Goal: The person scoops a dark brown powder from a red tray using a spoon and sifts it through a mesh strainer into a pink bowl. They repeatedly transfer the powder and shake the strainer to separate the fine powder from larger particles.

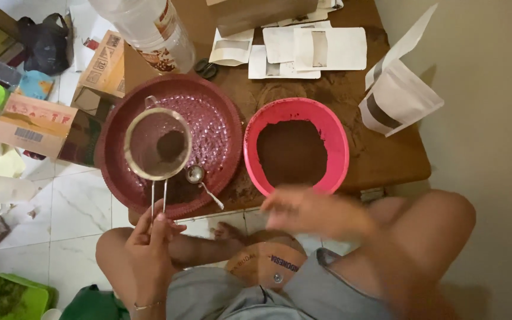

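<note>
Lower left of frame, left hand (152,240) pinches the sieve (157,144) handle over the maroon tray (223,112) — right hand (303,210), blurred, fingers loose, empty, beside the pink bowl (256,127).

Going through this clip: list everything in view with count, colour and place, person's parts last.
sieve: 1, metal mesh with some brown powder, over the maroon tray
maroon tray: 1, round, table left
spoon: 1, metal, lying in the tray
pink bowl: 1, holds brown powder, table centre
white pouches: several flat at the table's far edge; one standing pouch at right
plastic bottle: 1, clear, top left of table
cardboard boxes: a few, brown, floor at left
green tray: 1, floor bottom left
wooden table: 1, brown, powder-dusted
left hand: grips the sieve's wire handle
right hand: blurred, near the pink bowl's near rim, seemingly empty
</note>
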